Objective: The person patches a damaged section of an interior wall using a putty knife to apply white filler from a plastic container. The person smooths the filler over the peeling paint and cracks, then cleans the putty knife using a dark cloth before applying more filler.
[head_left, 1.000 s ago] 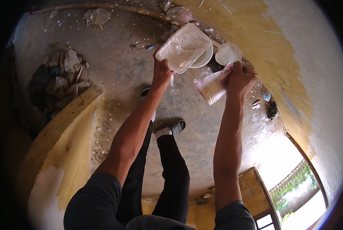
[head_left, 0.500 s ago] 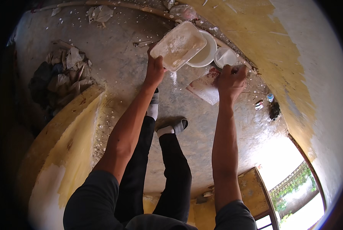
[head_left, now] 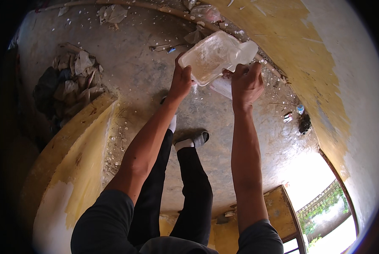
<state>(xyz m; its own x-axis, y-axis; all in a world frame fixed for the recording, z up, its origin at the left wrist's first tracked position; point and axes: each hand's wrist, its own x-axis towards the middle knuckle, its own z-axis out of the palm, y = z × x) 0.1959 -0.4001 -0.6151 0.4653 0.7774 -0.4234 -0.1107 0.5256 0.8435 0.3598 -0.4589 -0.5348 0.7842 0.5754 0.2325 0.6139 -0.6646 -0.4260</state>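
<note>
The clear plastic tray was up in the air in front of the person, held out over the concrete floor close to where the floor met the yellow wall. It looked like thin, see-through packaging plastic, so I'd guess very light, a bit flexy and easy to crack or dent if squeezed hard. The rim seemed like the sane place to grab it, and that's where the left hand was, fingers closed on the near corner edge.

The right hand was clamped around a second clear container just under the tray, something cup-like and tilted. Same deal I'd say: light, thin-walled, probably slippery if wet. Past the tray there was another whitish plastic piece sticking out, touching or overlapping it, couldn't tell which.

Stuff I couldn't make out: whether anything was inside the tray, since it was cloudy with glare. Most of the lower container sat hidden behind the right hand and the tray. The fingertips of both hands were mostly out of sight too.

Further out there was a rubble and rag pile by the far left edge of the floor, scattered debris along the wall, a sandal on the person's foot.
</note>
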